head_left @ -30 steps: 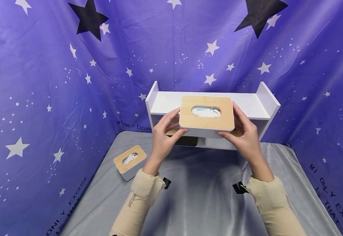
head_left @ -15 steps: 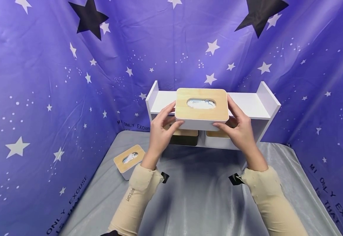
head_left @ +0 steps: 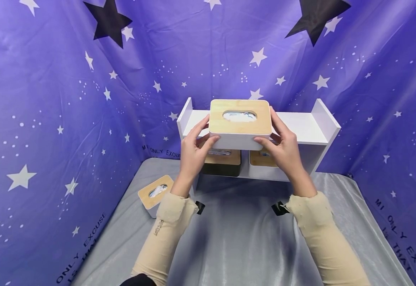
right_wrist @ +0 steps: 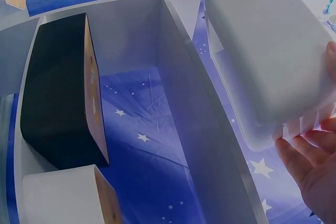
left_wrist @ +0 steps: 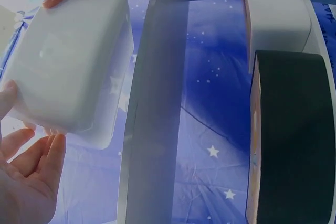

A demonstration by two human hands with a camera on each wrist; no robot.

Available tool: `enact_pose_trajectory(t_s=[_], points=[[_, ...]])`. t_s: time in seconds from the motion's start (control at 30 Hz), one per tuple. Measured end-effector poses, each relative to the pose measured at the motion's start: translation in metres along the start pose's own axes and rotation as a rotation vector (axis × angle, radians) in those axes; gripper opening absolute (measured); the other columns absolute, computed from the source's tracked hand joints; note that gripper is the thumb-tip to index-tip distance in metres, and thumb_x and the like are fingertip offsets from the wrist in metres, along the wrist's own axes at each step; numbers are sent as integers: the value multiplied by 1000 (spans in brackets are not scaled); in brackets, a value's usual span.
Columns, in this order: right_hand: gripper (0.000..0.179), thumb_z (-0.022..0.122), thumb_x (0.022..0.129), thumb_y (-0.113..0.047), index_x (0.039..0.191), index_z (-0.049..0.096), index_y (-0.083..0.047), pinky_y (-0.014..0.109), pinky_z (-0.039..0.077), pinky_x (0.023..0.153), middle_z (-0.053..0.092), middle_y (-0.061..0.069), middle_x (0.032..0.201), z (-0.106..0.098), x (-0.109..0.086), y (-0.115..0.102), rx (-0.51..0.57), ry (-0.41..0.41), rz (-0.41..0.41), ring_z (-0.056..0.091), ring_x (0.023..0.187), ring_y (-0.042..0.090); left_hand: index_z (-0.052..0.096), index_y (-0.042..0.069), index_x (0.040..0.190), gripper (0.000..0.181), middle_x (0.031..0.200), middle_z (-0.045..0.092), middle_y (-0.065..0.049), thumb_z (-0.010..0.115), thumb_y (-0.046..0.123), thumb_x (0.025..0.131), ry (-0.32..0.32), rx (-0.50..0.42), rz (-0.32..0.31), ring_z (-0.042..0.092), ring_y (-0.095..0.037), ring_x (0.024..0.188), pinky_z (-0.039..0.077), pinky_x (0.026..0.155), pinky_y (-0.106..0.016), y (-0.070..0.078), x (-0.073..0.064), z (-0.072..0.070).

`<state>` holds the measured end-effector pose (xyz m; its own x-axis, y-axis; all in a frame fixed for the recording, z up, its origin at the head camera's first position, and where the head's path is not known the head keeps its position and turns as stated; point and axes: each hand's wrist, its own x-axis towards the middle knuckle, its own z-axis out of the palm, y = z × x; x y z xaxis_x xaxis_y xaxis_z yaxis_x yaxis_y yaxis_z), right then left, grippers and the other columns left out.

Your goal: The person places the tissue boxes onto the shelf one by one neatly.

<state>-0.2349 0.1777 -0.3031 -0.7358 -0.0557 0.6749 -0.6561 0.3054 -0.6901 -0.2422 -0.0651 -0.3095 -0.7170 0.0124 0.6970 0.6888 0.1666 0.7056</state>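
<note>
Both hands hold a white tissue box [head_left: 241, 141] with a light wooden lid, raised at the front of the white shelf's [head_left: 297, 123] top board. My left hand [head_left: 191, 155] grips its left end and my right hand [head_left: 287, 153] its right end, thumbs on the front face. From below, in the left wrist view, the box's white base [left_wrist: 65, 59] shows between the hands, apart from the shelf. On the lower board stand a black tissue box [head_left: 225, 170] at left and a white one with a wooden lid [head_left: 261, 171] at right, partly hidden by the right hand.
Another wooden-lidded white tissue box [head_left: 152, 194] lies on the grey cloth [head_left: 240, 238] left of the shelf, partly behind the left sleeve. Upright side panels [head_left: 324, 119] bound the top board. A purple star-patterned curtain [head_left: 222, 55] hangs behind and at both sides.
Both hands have moved the held tissue box forward and slightly left, higher in the head view and over the top board's front edge. More of the lower boxes now shows.
</note>
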Motion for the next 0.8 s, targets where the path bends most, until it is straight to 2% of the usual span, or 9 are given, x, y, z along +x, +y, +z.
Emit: enact_pose_trajectory(t_s=[0.17,0.37,0.57,0.73,0.8], points=[[79,72,88,0,156,34,-13,32,47,109,38,1,160,5,7,1,3,5,-6,37,148,20,56,11,142,55,139,62,-9,74,19,91,9,30,-23,62,-21,121,57,99,-33,-2,6,-1],[74,71,90,-2,155,35,-9,42,45,111,40,3,159,11,15,4,24,32,-1,39,147,20,56,13,142,56,138,63,-6,75,22,90,28,57,-29,62,-19,121,57,99,-31,-5,13,-3],[70,71,91,-7,153,37,-7,41,46,110,43,4,157,19,24,6,16,67,2,41,145,19,58,12,141,54,134,66,-10,74,22,91,53,61,-22,65,-21,119,58,98,-36,-10,22,-5],[68,70,91,-4,152,39,-3,40,46,109,44,8,155,27,30,3,2,95,10,42,144,19,58,11,140,53,132,67,-12,74,24,91,66,75,-42,66,-21,118,58,97,-31,-11,27,-6],[66,68,92,-2,151,39,0,42,46,110,43,13,155,29,31,-7,0,92,14,42,144,23,59,11,140,53,133,66,-12,74,24,91,74,75,-52,66,-21,118,58,97,-30,-11,28,-7]])
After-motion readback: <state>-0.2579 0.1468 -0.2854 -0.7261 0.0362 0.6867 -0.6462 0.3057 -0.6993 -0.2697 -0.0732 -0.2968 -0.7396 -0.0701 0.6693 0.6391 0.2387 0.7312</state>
